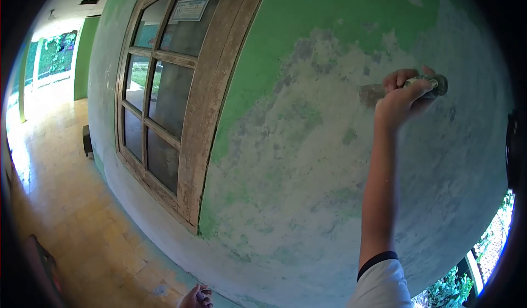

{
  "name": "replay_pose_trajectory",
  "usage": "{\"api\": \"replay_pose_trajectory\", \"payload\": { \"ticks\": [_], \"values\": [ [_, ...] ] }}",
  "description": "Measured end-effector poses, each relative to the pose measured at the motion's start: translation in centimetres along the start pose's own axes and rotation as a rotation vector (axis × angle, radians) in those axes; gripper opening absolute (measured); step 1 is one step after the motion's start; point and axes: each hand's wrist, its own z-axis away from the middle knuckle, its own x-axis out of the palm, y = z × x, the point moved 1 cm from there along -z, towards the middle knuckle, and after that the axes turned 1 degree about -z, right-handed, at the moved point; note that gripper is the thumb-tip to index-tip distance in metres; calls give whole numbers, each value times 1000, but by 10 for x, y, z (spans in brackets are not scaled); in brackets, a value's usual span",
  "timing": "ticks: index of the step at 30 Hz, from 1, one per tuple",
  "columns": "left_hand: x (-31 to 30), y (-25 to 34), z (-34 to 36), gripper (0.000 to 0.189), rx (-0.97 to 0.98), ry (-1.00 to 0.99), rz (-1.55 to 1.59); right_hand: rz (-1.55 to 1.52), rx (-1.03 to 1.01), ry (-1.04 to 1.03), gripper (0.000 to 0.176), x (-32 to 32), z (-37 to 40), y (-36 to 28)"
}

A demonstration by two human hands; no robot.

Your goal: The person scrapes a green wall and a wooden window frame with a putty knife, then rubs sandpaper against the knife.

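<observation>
My right hand, on a raised arm, is wrapped around a long, greyish-brown hand tool held against the wall. The tool's flat end points left and its rounded, darker end sticks out to the right of the fingers; I cannot tell its exact kind. Behind it the wall shows flaking green paint over bare, mottled grey-white plaster. Low at the bottom edge, my left hand is partly in view with its fingers curled, beside the foot of the wall.
A weathered wooden window frame with several glass panes stands left of the worked patch, a paper label on one pane. Yellowish floor tiles run along the wall. A small dark object sits against the wall; plants show lower right.
</observation>
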Motion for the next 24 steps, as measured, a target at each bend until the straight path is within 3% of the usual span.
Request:
{"api": "replay_pose_trajectory", "payload": {
  "ticks": [3, 9, 12, 15, 19, 21, 23, 24],
  "values": [
    [1, 3, -3, 34, 22, 10, -49, -44, 141, -106, 54, -2, -1, -2],
    [5, 7, -10, 33, -15, -13, -56, 99, 111, 82, 53, 2, -2, -3],
    [7, 9, -16, 32, -40, 27, -12, -59, 161, -23, 44, 8, -6, 0],
    [2, 3, -26, 33, -29, -34, -14, 12, 45, -2, 45, 3, -6, -6],
    [-6, -9, -42, 38, -60, -82, -32, 16, 69, -121, 51, -1, -1, 3],
    [-12, -9, -43, 40, -91, -81, -36, -87, 308, -172, 54, -8, 18, -5],
    [-14, -7, -41, 29, -103, -266, 29, -80, 472, -338, 54, -30, 51, -21],
    [-14, -8, -41, 29, -111, -256, 23, -33, 583, -524, 54, -50, 77, -33]
  ]
}}
